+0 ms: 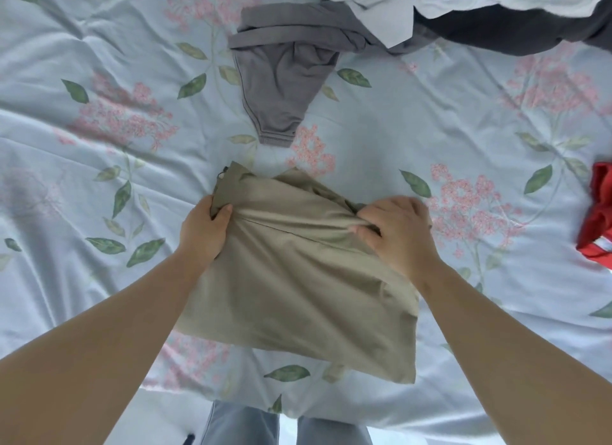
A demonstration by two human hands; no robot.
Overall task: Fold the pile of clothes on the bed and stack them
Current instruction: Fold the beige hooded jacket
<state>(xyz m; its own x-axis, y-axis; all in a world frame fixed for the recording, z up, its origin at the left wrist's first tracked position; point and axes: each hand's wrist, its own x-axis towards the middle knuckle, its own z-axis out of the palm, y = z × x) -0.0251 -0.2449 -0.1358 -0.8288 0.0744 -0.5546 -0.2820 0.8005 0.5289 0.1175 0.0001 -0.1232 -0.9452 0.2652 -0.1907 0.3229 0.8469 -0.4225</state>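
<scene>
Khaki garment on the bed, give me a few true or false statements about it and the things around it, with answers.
1. The left hand and the right hand both grip the khaki garment near its far edge. True.
2. The grey garment lies under the khaki garment. False: it lies apart from it, farther up the bed.
3. A red garment lies at the right edge of the view. True.
4. The bedsheet is plain white. False: it is pale blue, printed with pink flowers and green leaves.
</scene>
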